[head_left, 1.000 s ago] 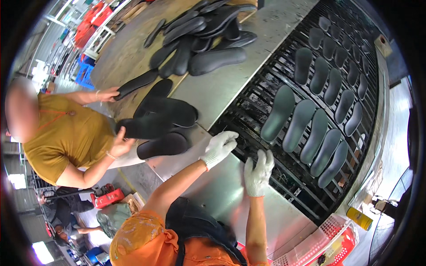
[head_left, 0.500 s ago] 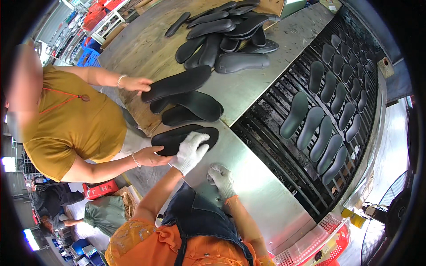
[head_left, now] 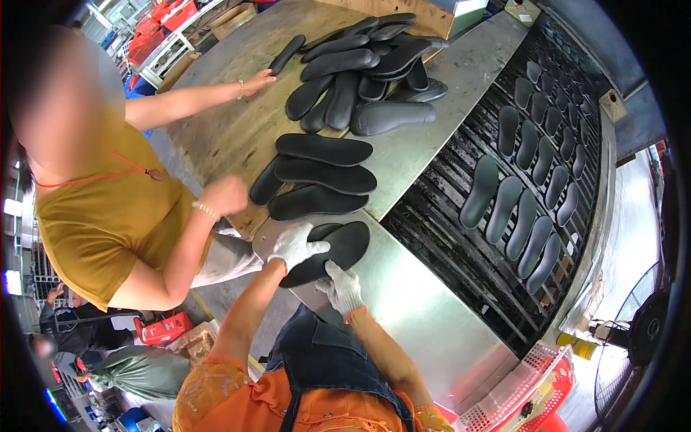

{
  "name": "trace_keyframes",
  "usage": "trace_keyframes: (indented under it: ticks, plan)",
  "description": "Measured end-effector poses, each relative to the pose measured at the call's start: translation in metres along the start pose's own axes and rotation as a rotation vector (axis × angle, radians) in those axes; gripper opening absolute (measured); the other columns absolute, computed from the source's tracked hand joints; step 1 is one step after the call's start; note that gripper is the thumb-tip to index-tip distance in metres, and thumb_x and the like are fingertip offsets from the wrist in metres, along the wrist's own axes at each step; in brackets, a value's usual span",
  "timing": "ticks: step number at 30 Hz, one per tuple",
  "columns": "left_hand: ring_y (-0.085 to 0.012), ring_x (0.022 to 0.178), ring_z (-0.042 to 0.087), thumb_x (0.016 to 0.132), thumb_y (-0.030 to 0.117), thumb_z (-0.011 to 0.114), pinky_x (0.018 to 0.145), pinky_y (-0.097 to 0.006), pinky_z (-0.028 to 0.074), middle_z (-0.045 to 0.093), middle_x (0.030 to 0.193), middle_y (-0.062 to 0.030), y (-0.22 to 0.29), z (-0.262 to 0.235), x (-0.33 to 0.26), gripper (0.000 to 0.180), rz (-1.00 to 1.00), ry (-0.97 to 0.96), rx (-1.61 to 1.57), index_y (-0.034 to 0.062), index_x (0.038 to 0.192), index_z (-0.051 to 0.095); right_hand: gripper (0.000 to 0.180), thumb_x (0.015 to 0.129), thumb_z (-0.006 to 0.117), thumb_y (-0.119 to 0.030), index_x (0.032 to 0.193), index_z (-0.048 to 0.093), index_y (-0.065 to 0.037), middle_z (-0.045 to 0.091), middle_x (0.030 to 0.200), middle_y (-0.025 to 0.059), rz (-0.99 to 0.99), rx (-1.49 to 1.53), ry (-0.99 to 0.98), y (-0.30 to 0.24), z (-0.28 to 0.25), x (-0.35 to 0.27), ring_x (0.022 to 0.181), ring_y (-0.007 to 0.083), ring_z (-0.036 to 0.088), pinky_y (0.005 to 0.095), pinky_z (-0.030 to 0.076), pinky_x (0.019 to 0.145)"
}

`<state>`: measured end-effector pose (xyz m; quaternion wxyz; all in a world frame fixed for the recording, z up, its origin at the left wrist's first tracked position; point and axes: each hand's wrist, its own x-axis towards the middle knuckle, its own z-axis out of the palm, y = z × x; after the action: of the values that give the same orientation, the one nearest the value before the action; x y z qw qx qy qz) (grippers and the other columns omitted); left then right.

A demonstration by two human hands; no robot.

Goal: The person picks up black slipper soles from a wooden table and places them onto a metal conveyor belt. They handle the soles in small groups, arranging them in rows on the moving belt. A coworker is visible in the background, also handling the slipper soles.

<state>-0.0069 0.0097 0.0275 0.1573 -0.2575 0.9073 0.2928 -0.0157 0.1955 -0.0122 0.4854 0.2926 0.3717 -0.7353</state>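
A black insole [head_left: 348,247] lies tilted over the near corner of the metal table, in both my hands. My left hand [head_left: 294,246], in a white knit glove, is closed over its left part, fingers pointing right. In a matching glove, my right hand [head_left: 341,286] pinches its near edge. Another black insole [head_left: 322,231] shows partly from behind it. Just beyond, several black insoles [head_left: 324,149] lie overlapped in a small group.
A co-worker in a mustard shirt [head_left: 129,223] stands at left, one hand [head_left: 258,82] at a far insole [head_left: 288,55]. A big insole pile [head_left: 360,72] covers the table's back. At right, a slatted conveyor [head_left: 446,216] carries rows of insoles. A pink-white basket [head_left: 504,396] and fan [head_left: 644,331] stand near right.
My right hand has come up onto the insole, which now sits farther right and tilted. The co-worker let go of it, laid another on the group and reached to the back.
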Motion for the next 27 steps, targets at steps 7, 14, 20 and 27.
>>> trace_keyframes:
  ticks: [7, 14, 20, 27]
  plan:
    - [-0.0432, 0.109, 0.066, 0.080, 0.060, 0.073, 0.093, -0.051, 0.050, 0.070, 0.110, -0.0284, 0.016, 0.039, -0.005, 0.071, 0.067, 0.065, -0.301, -0.0023, 0.113, 0.068, 0.036, 0.085, 0.078, 0.001, 0.119, 0.068, -0.004, 0.073, 0.106, 0.0084, -0.161, 0.091, 0.103, -0.003, -0.011, -0.011, 0.089, 0.0240, 0.071, 0.0416, 0.059, 0.077]
    - [-0.0354, 0.099, 0.067, 0.086, 0.030, 0.074, 0.087, -0.043, 0.054, 0.068, 0.104, -0.0160, 0.060, -0.022, 0.064, 0.035, 0.351, 0.369, -0.264, 0.0038, 0.109, 0.069, 0.038, 0.083, 0.080, -0.002, 0.119, 0.067, -0.002, 0.072, 0.102, 0.0096, -0.181, 0.122, 0.046, -0.030, -0.035, -0.005, 0.084, 0.0247, 0.071, 0.0424, 0.062, 0.074]
    - [-0.0380, 0.123, 0.054, 0.086, 0.036, 0.072, 0.102, -0.050, 0.045, 0.059, 0.130, -0.0173, 0.045, -0.083, 0.176, 0.055, 0.363, 0.442, 0.281, 0.0066, 0.130, 0.061, 0.039, 0.082, 0.081, -0.004, 0.118, 0.067, -0.004, 0.071, 0.101, 0.0075, -0.193, 0.083, 0.022, -0.042, -0.016, -0.002, 0.083, 0.0236, 0.070, 0.0421, 0.062, 0.074]
    - [-0.0375, 0.127, 0.055, 0.073, 0.055, 0.080, 0.099, -0.051, 0.047, 0.058, 0.136, -0.0206, 0.053, -0.106, 0.210, 0.073, 0.136, 0.107, 0.508, 0.0061, 0.126, 0.065, 0.044, 0.083, 0.080, -0.005, 0.123, 0.064, -0.007, 0.070, 0.104, 0.0069, -0.167, 0.269, -0.070, -0.041, 0.004, 0.028, 0.090, 0.0240, 0.070, 0.0411, 0.062, 0.081]
